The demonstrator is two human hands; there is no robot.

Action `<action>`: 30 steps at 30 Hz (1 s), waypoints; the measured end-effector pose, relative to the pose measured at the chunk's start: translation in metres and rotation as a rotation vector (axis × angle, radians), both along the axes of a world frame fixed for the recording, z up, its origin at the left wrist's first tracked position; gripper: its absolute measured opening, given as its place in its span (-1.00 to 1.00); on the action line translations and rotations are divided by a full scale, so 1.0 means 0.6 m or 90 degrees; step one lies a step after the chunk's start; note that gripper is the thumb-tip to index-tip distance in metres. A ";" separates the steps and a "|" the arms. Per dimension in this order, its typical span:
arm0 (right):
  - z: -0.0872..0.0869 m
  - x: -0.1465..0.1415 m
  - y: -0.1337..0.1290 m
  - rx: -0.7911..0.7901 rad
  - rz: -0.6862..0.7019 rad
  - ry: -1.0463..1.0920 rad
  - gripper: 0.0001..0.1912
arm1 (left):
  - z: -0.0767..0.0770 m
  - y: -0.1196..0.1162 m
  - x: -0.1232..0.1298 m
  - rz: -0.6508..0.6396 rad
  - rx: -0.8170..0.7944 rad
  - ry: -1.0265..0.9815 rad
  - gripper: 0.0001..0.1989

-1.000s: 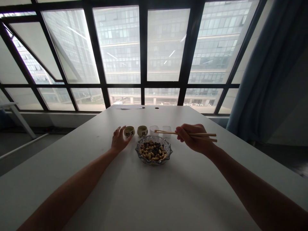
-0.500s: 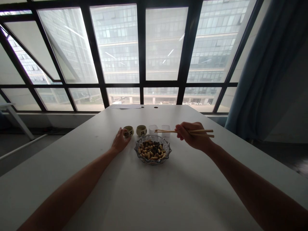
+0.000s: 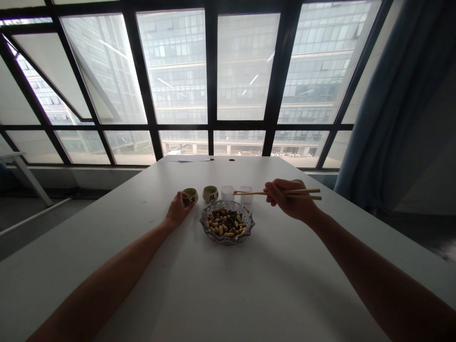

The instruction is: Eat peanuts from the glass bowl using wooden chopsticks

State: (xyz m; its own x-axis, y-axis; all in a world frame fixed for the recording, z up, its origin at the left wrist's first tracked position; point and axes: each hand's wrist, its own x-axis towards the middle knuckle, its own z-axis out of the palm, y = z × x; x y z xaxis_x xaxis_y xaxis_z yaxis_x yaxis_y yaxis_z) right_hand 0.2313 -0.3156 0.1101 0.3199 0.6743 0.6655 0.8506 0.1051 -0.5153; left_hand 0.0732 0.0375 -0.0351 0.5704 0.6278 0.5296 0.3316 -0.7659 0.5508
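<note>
My left hand (image 3: 178, 209) is closed on the side of a small cream teacup (image 3: 191, 195) with black characters, standing on the table. Beside it is a second teacup (image 3: 210, 194), also lettered. Two clear plastic cups (image 3: 227, 192) continue the row to the right. My right hand (image 3: 287, 197) grips a pair of wooden chopsticks (image 3: 302, 194), held level with their tips pointing left in front of the clear cups. The tips are close together; whether they pinch anything is too small to tell. Nearer me sits a scalloped glass bowl (image 3: 228, 241) of peanuts and dark seeds (image 3: 228, 223).
Everything stands on a long white table (image 3: 228, 289). White paper (image 3: 188, 158) lies at its far end near two round holes. Behind are large dark-framed windows, with a blue curtain (image 3: 370, 118) on the right and another white table (image 3: 28, 178) at far left.
The left teacup has turned a little under my left hand, so its lettering faces differently. The view has shifted slightly; my right hand and chopsticks sit marginally farther right.
</note>
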 end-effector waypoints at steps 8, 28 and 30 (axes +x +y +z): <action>0.001 0.005 -0.001 -0.007 -0.010 0.016 -0.41 | 0.003 -0.005 -0.002 0.001 0.055 -0.001 -0.67; 0.004 0.015 -0.005 -0.009 0.042 0.048 -0.47 | 0.018 -0.022 -0.007 0.009 0.104 0.033 -0.32; 0.004 0.013 -0.003 0.004 0.048 0.080 -0.47 | 0.018 -0.023 -0.008 0.011 0.098 0.026 -0.34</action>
State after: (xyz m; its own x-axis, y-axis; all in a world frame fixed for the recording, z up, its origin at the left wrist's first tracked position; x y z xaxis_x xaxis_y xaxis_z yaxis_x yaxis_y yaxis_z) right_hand 0.2389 -0.3176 0.1124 0.3495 0.6954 0.6280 0.7688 0.1703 -0.6164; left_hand 0.0687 0.0238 -0.0241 0.5835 0.5507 0.5969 0.3652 -0.8344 0.4128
